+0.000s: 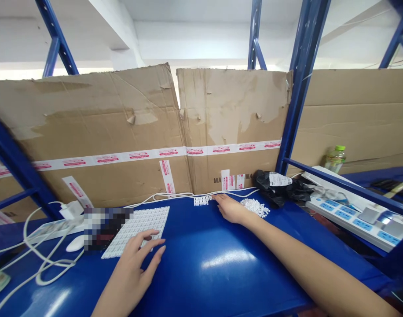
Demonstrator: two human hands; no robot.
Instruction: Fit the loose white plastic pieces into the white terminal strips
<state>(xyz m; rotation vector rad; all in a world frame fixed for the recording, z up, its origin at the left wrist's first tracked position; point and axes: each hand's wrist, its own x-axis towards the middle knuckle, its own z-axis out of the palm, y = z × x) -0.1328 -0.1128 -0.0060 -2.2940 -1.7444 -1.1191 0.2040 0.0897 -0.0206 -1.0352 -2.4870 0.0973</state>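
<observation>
Two open, empty hands: left hand [130,268] at the grid sheet's edge [162,228], right hand [232,209] by a strip [202,200].

1. Torn cardboard sheets [102,132] banded with printed red-and-white tape, standing behind the work surface.
2. Blue steel rack upright [302,79].
3. White power strip [353,218], right.
4. Green-capped plastic bottle [335,159].
5. Black plastic bag [280,187].
6. White computer mouse [75,243] and cable [53,264], left.

view: head-worn | facing: forward and down | range: close above blue steel shelf [208,290]
</observation>
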